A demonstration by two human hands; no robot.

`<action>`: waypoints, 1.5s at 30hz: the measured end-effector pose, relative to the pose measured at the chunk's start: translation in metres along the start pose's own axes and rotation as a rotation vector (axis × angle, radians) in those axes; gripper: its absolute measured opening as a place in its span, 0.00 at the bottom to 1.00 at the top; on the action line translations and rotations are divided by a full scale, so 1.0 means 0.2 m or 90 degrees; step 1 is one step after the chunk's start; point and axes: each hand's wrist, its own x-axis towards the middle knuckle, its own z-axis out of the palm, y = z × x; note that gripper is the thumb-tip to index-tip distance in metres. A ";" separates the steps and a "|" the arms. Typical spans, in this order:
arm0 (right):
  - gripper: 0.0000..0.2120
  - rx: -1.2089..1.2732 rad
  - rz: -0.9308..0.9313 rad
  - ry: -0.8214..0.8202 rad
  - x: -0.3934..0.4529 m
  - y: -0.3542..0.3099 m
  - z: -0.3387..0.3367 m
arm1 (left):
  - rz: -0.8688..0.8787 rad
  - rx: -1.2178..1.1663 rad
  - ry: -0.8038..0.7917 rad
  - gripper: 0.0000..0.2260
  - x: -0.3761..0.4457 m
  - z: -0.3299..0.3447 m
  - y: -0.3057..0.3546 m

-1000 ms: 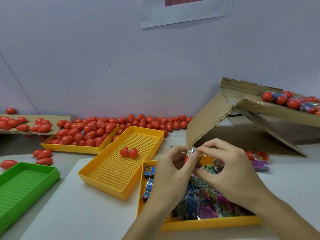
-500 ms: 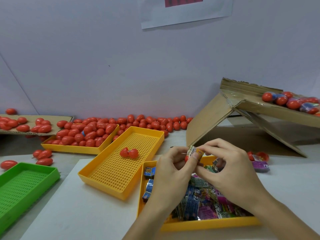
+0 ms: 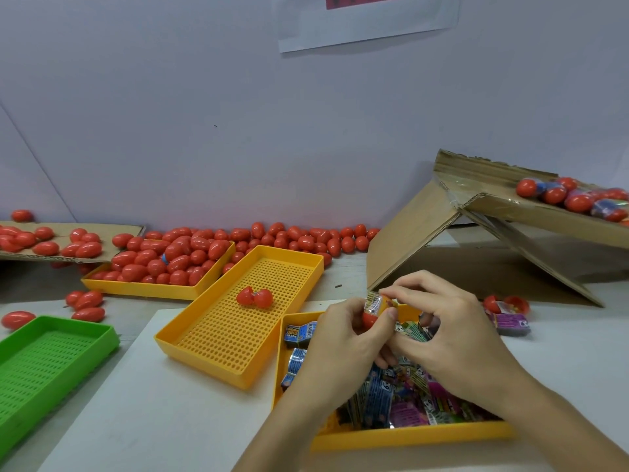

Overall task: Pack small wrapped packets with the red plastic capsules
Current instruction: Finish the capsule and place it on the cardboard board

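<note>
**Packet going into the capsule half, both hands over the packet tray**

Your left hand [image 3: 343, 338] grips a red capsule half [image 3: 369, 320] with its mouth turned up toward you, which leaves the opening free. Your right hand [image 3: 446, 335] pinches a small wrapped packet [image 3: 374, 301] at the top and holds it at that opening; it looks partly in, though how deep is hidden by your fingers. Judged from this, you are at the stuffing step.

You work directly above the yellow tray of packets [image 3: 408, 436], so a dropped packet falls back into stock and the next one is just under your right hand.

Left of your left hand, the empty yellow mesh tray [image 3: 218, 335] holds one open hinged capsule [image 3: 254, 297], likely next in line. Beyond it, the far yellow tray [image 3: 153, 290] is heaped with closed capsules, more lying loose along the wall. The green tray [image 3: 51, 362] sits far to your left on the table [image 3: 163, 420].

Right of your right hand, a purple packet [image 3: 510, 323] and opened capsule pieces lie near the tilted cardboard box [image 3: 425, 233], which carries more capsules on its upper flap.
</note>
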 end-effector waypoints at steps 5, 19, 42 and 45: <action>0.19 -0.005 -0.013 -0.012 0.00 0.01 0.00 | -0.024 0.005 -0.027 0.11 0.00 -0.02 0.01; 0.20 0.056 -0.009 -0.064 0.01 -0.02 -0.01 | -0.036 0.020 -0.094 0.13 0.00 -0.05 0.01; 0.20 0.150 0.010 -0.062 0.02 -0.04 -0.03 | -0.117 -0.348 -0.170 0.12 -0.04 -0.03 0.10; 0.21 0.185 0.037 -0.082 0.03 -0.05 -0.06 | -0.129 -0.344 -0.196 0.11 -0.05 -0.03 0.11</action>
